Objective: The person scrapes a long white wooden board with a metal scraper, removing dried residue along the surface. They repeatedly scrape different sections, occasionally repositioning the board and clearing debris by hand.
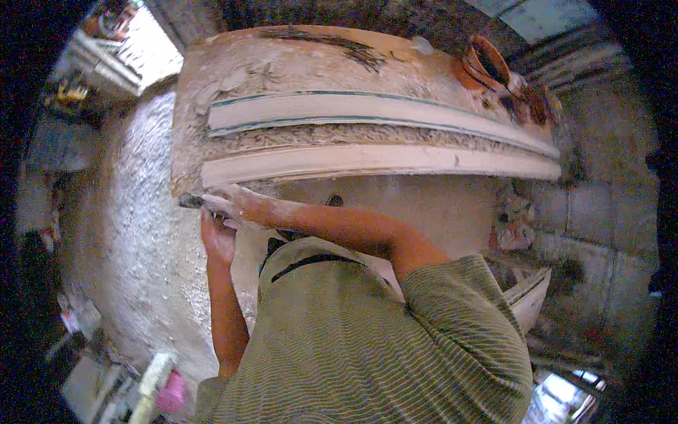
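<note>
Just off the left end of the nearer white moulding strip (pixel 339 161), my two hands meet. My left hand (pixel 220 239) comes up from below, its fingers closed around a small dark object (pixel 190 201) that juts out to the left; its kind is too blurred to tell. Reaching across from the right, my right hand (pixel 239 202) rests over the left one's fingers. Its own fingers are bent together, and what they hold, if anything, is hidden. White dust coats both hands. Behind the near strip lies a second white strip (pixel 339 108) with dark green edges.
Both strips lie on a plaster-smeared worktable (pixel 233 63). At its far right stands an orange-brown bucket (pixel 474 69); dark fibres (pixel 339 44) lie along the back. White-dusted floor (pixel 152 212) stretches to the left. A pink object (pixel 171 392) is at the lower left.
</note>
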The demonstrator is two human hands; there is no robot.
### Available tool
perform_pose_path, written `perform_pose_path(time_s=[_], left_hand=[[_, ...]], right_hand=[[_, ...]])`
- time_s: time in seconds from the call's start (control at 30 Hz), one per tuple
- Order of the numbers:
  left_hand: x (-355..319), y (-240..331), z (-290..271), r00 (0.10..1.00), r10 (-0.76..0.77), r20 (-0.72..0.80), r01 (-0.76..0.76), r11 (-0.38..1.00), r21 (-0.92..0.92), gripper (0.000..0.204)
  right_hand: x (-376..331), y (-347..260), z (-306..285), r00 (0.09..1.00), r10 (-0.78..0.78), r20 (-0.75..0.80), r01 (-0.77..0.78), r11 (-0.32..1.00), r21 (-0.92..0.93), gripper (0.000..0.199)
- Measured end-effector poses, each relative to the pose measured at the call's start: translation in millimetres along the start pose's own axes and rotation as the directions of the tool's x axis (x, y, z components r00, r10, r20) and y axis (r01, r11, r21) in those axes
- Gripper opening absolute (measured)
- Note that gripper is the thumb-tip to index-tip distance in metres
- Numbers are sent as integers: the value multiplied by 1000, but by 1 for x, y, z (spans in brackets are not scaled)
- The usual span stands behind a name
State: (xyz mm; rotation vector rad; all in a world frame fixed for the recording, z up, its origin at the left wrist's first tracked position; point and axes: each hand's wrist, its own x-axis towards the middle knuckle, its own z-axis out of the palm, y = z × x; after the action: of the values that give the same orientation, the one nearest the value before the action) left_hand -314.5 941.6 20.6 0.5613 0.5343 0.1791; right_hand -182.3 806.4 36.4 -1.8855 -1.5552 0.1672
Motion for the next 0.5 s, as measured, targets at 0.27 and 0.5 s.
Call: perform_pose_path(time_s=[0.27,0.5], left_hand=[[79,-79,131,941,-319,109,8,342,940,42],[72,-106,176,710,-587,388,-660,-364,658,53]], right_hand=[[-188,37,-112,225,914,-336,-729,387,564,40],[-342,69,-100,-431,901,52,159,19,987,32]])
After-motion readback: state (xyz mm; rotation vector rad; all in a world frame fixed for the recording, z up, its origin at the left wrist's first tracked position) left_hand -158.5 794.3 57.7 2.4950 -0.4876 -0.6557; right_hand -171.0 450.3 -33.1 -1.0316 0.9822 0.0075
